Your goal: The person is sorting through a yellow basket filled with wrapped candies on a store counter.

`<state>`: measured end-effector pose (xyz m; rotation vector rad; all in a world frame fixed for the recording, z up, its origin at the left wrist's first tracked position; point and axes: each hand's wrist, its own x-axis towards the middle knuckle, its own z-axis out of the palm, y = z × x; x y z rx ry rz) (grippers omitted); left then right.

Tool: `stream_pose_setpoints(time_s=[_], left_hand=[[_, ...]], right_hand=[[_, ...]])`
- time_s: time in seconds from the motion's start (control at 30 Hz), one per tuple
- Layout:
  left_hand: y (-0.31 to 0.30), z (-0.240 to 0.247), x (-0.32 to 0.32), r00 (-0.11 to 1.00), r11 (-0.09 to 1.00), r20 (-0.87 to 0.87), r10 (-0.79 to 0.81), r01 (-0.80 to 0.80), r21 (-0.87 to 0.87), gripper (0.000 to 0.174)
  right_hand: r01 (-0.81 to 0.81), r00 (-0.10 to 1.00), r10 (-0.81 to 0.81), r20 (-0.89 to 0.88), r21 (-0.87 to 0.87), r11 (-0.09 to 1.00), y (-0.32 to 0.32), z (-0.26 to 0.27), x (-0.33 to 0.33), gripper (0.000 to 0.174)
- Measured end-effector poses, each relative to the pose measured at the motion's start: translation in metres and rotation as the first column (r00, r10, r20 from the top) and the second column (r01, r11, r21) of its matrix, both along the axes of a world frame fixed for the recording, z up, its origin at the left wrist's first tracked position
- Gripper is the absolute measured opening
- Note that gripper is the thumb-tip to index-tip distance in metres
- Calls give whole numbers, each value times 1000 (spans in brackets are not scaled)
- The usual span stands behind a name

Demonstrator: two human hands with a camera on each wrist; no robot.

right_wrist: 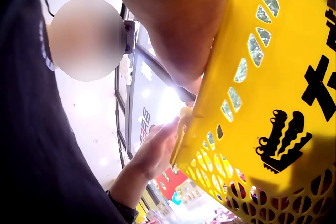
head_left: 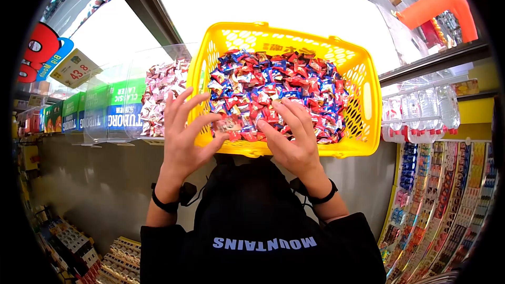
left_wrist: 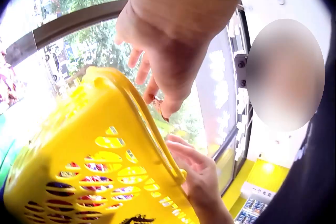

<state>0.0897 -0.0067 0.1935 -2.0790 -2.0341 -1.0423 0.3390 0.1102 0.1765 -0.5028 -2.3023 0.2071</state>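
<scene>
Shop interior, grey floor (head_left: 115, 179), big bright window ahead. Stacked drink boxes (head_left: 118, 106) and a bin of pink-wrapped sweets (head_left: 158, 92) to the left, bottles (head_left: 421, 108) on a rack to the right, packed shelves (head_left: 447, 194) lower down on that side.

Yellow basket (head_left: 336, 150) sits right in front of the person, loaded with red and blue wrapped sweets (head_left: 279, 89). One loose sweet (head_left: 228, 124) is up over the near left part of the load, between finger and thumb.

Handling, my read: single sweet is very light, small, probably firm inside a thin crinkly wrapper. Wrapper looks slick, so fingertip pinch across the body, moderate squeeze; twisted ends likely flex and give a poor grip. Pile probably slides loosely when pushed. Basket looks like semi-stiff plastic, likely heavy when this full; rim or handles are the sane hold, both sides.

Left hand (head_left: 184, 134) pinches the sweet, thumb and index closed on it, other fingers fanned out, palm down-ish near the basket's left corner. Right hand (head_left: 297, 134) comes over the near rim, fingers apart and slightly bent, thumb off the index, nothing visible in it. Fingertip contact with the pile: can't tell.
</scene>
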Motion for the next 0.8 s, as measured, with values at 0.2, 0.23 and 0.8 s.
stream_pose_setpoints(time_s=[0.2, 0.23, 0.8], left_hand=[[-10, -70, -79, 830, 886, 399, 390, -456, 83, 31], [-10, -89, -89, 832, 876, 336, 442, -480, 36, 30], [-11, -185, -139, 797, 778, -192, 573, -602, -180, 71]], right_hand=[[53, 998, -52, 26, -28, 998, -1, 1, -4, 34], [56, 998, -55, 25, -43, 998, -1, 1, -4, 33], [140, 989, -133, 69, -116, 983, -4, 3, -10, 30]])
